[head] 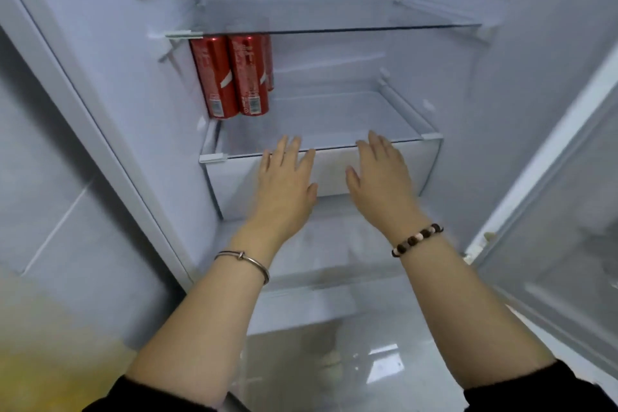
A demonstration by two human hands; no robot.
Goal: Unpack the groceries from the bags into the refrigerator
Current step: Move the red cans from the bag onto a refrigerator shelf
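I am between items, I judge: both my hands are empty and reach into the open white refrigerator (pixel 133 53), with no bag and no fresh grocery in view. The only groceries I can see are the tall red aluminium drink cans (pixel 230 73). 2 stand upright side by side at the far left of the clear lower glass shelf (pixel 334 117), and the edge of a 3rd shows just behind them. The clear upper glass shelf (pixel 334 15) sits close over their tops.

My left hand (pixel 284 177) and right hand (pixel 381 174) are stretched forward, palms down, fingers straight and a little spread, gripping nothing. They lie in front of the white plastic drawer (pixel 331 177) under the lower shelf, fingertips up at the shelf's front edge. Whether they press on the drawer or hover just before it I cannot tell. A thin silver metal bangle (pixel 245 259) is on my left wrist, and a bracelet of brown and pale beads (pixel 418 239) is on my right. My forearms run nearly parallel, well apart.

Next, I think, I either curl my fingers on the drawer front to slide it, or draw both arms out and go to the bags for another item. The bare right part of the lower shelf would take it.
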